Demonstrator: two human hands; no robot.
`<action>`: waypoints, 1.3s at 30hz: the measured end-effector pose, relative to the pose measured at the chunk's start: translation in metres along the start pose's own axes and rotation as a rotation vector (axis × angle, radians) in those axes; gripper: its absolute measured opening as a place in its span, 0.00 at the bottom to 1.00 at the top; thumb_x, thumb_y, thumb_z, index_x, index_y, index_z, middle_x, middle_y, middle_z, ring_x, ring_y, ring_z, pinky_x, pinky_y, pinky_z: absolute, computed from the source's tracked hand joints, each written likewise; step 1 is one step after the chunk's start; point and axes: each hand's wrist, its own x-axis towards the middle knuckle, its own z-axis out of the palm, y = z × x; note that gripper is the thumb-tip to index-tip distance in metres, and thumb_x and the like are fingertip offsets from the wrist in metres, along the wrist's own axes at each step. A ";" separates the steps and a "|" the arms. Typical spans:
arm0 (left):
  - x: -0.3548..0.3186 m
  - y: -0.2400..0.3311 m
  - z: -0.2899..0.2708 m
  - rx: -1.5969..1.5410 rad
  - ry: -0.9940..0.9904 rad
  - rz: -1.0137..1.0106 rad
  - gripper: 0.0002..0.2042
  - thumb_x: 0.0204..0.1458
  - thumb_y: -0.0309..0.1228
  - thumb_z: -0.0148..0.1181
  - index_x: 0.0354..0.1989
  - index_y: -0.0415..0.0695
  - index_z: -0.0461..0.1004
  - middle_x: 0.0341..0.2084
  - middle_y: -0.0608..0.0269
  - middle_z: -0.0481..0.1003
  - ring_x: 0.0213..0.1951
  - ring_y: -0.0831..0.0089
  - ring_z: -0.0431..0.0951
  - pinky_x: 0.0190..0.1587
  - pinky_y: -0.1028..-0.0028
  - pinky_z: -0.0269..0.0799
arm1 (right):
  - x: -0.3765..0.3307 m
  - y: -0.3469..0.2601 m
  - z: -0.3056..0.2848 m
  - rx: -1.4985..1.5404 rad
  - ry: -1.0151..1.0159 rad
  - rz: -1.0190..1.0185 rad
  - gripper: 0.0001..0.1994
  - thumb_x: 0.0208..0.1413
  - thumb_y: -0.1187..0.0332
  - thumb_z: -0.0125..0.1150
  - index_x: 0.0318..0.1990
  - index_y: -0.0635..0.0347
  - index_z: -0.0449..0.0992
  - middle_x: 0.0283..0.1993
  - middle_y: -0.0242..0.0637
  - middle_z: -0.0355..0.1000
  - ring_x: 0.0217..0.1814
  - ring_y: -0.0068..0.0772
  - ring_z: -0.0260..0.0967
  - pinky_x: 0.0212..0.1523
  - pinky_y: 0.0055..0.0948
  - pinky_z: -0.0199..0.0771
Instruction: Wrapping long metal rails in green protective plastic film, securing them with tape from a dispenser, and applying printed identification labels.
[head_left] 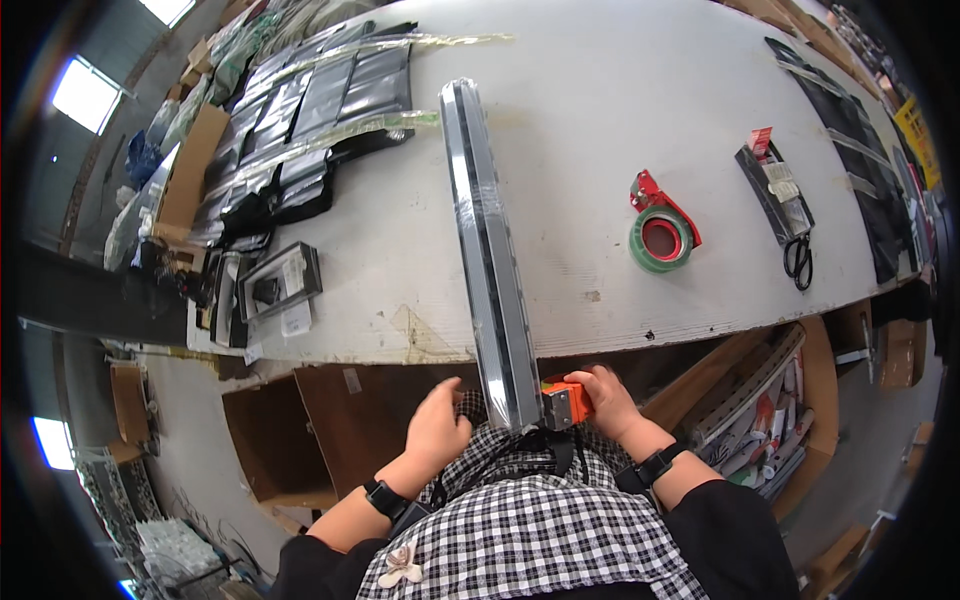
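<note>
A long, narrow grey strip (490, 240) in clear plastic wrap lies lengthwise down the worktable, its near end jutting past the front edge toward my apron. My left hand (438, 425) hovers left of that near end, fingers apart and holding nothing visible. On the other side, my right hand (612, 402) grips a small orange tool (570, 403) with a dark boxy front, close beside the strip's end. Its exact kind is unclear. To the right on the table rests a red tape dispenser (663, 225) with a green roll.
Black plastic-wrapped bundles (320, 90) lie at the far left, near an open small black-framed box (280, 283). Scissors (797, 262) and a dark narrow box (778, 190) sit at right, before another black bundle (845, 150). Cardboard boxes (270, 440) stand under the white worktable (600, 110).
</note>
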 end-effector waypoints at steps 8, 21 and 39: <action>0.083 0.069 -0.078 0.717 -0.010 1.269 0.40 0.37 0.32 0.71 0.65 0.55 0.64 0.61 0.58 0.66 0.66 0.56 0.62 0.70 0.52 0.56 | -0.009 -0.029 0.056 -0.244 0.501 0.446 0.30 0.47 0.73 0.70 0.59 0.55 0.67 0.50 0.48 0.68 0.55 0.52 0.68 0.56 0.43 0.72; 0.135 0.116 -0.030 0.761 -0.133 1.613 0.41 0.22 0.35 0.77 0.56 0.54 0.71 0.48 0.67 0.74 0.56 0.63 0.72 0.63 0.58 0.63 | 0.021 -0.059 0.146 1.519 1.130 0.277 0.23 0.54 0.72 0.68 0.58 0.60 0.71 0.52 0.31 0.75 0.53 0.24 0.72 0.54 0.27 0.72; 0.122 0.127 -0.004 0.741 -0.061 1.628 0.38 0.21 0.35 0.77 0.51 0.55 0.73 0.46 0.67 0.74 0.53 0.62 0.73 0.61 0.59 0.64 | -0.046 -0.065 -0.029 1.368 1.239 0.188 0.33 0.67 0.38 0.42 0.61 0.60 0.67 0.60 0.51 0.71 0.61 0.45 0.70 0.62 0.49 0.68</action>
